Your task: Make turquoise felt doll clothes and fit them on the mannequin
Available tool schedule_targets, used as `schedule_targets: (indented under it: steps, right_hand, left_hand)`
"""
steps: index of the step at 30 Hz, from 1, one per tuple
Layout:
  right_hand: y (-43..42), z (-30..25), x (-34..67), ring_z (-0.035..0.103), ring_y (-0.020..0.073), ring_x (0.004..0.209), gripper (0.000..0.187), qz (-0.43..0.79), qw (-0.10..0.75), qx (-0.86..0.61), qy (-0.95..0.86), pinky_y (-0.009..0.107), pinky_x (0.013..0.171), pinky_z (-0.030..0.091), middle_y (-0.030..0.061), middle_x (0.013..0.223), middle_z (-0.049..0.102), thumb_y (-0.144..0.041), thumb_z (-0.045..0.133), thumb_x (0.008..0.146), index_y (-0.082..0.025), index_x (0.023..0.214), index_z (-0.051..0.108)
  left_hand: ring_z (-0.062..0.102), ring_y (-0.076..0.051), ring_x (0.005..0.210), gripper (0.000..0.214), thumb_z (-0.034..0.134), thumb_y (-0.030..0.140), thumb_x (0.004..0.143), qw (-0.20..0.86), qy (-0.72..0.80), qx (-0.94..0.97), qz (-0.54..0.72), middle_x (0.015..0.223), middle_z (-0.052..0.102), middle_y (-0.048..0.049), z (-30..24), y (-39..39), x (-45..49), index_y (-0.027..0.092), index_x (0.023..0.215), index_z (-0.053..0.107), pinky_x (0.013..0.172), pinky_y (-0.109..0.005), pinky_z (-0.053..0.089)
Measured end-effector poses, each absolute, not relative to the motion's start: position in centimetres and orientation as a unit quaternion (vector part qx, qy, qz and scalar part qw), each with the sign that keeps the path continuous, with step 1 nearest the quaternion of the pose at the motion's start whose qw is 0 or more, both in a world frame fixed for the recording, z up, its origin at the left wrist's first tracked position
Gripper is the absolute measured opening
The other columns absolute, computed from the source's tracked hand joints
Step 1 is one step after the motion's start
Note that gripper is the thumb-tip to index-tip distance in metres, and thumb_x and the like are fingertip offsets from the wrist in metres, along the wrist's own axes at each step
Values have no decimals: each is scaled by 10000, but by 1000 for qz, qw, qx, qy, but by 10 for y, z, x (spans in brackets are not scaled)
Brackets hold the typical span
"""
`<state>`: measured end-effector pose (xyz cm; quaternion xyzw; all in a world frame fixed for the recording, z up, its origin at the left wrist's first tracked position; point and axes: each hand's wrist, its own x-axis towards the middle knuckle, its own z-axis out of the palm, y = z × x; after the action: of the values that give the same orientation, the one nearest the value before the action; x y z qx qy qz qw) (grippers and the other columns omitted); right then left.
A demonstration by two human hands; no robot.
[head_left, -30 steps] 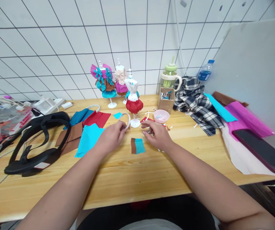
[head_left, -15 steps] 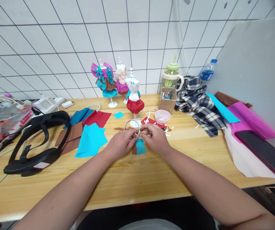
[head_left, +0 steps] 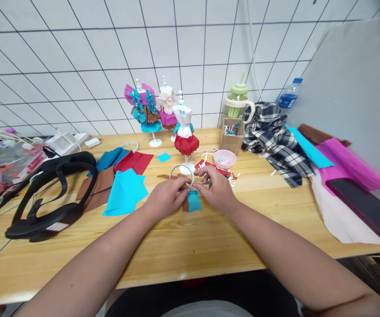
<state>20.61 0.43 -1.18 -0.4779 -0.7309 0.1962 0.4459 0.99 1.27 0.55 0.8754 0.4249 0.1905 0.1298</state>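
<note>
My left hand (head_left: 168,193) is closed on a thin white ring, which looks like a narrow roll of tape (head_left: 172,169), held upright above the table. My right hand (head_left: 217,188) is at the ring's right side, thumb near its edge and index finger raised, with a gap between them. Whether a thin strip lies at the thumb is too small to tell. Below the hands lie a teal paper piece (head_left: 195,201) and a brown strip (head_left: 185,205). Just behind stands a white mannequin (head_left: 184,116) wearing a red puffed skirt (head_left: 186,144).
Two dressed mannequins (head_left: 146,115) stand at the back. Cyan paper (head_left: 124,193) and a black headset (head_left: 51,220) lie left. A pink bowl (head_left: 225,159), cardboard box (head_left: 232,140), green-lidded cup (head_left: 239,99), checked cloth (head_left: 272,145) and phone (head_left: 365,209) are to the right.
My right index finger has lifted from the ring, opening a gap to the thumb. The ring has shifted slightly left in my left hand. The view has tilted a little.
</note>
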Motion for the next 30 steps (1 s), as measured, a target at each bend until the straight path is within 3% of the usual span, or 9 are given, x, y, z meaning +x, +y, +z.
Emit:
schedule_targets:
  steps: [3, 7, 14, 21, 23, 26, 28, 30]
  right_hand:
    - [3, -10, 206, 586, 141, 721, 318, 182, 452, -465, -739, 276, 710, 471, 50, 1092, 672, -266, 654, 825, -214, 1132, 589]
    - [1, -10, 205, 609, 151, 736, 143, 143, 461, -461, -745, 273, 717, 471, 33, 954, 708, -290, 607, 880, -214, 980, 675]
    - [0, -10, 204, 583, 155, 738, 82, 130, 463, -408, -776, 267, 658, 440, 33, 856, 664, -243, 575, 890, -198, 860, 637]
    - [-2, -9, 198, 552, 184, 829, 128, 111, 419, -408, -803, 289, 703, 418, 51, 884, 583, -242, 447, 942, -200, 879, 550]
    - [-3, -8, 199, 542, 185, 821, 126, 104, 422, -410, -802, 290, 692, 409, 50, 882, 577, -229, 437, 941, -201, 870, 538]
    - [-4, -4, 203, 538, 181, 806, 131, 102, 445, -397, -796, 289, 691, 407, 49, 861, 577, -212, 433, 940, -200, 855, 532]
    - [-3, -2, 208, 547, 179, 809, 120, 108, 465, -391, -787, 286, 703, 413, 47, 852, 588, -213, 453, 938, -200, 860, 543]
    - [0, -2, 213, 553, 177, 805, 93, 119, 478, -400, -773, 283, 706, 416, 40, 847, 598, -211, 486, 925, -203, 866, 558]
  left_hand:
    - [657, -164, 796, 214, 476, 289, 922, 139, 422, 873, 202, 889, 714, 0, 7, 11, 10, 231, 1107, 567, 664, -259, 449]
    - [637, -144, 742, 226, 472, 321, 927, 157, 422, 863, 230, 848, 702, 6, 10, 8, 12, 232, 1098, 589, 614, -240, 424]
    - [589, -133, 689, 167, 508, 306, 884, 160, 454, 838, 258, 776, 673, 12, 8, 9, 12, 213, 919, 641, 607, -232, 395]
    - [609, -137, 710, 161, 555, 325, 827, 340, 467, 746, 332, 784, 677, 0, 10, 8, 21, 180, 841, 625, 613, -213, 448]
    - [586, -125, 642, 153, 555, 324, 818, 364, 477, 716, 357, 701, 647, 15, 8, 13, 20, 181, 822, 608, 591, -209, 443]
    - [525, -115, 524, 156, 524, 331, 829, 331, 529, 666, 408, 550, 563, 47, 1, 31, 4, 187, 823, 583, 546, -213, 410]
    - [569, -137, 584, 180, 510, 333, 834, 273, 554, 682, 391, 611, 618, 19, -6, 45, -11, 188, 851, 616, 578, -231, 423]
    - [604, -173, 668, 178, 574, 344, 796, 193, 566, 749, 286, 722, 682, -16, -11, 56, -23, 207, 822, 684, 617, -259, 434]
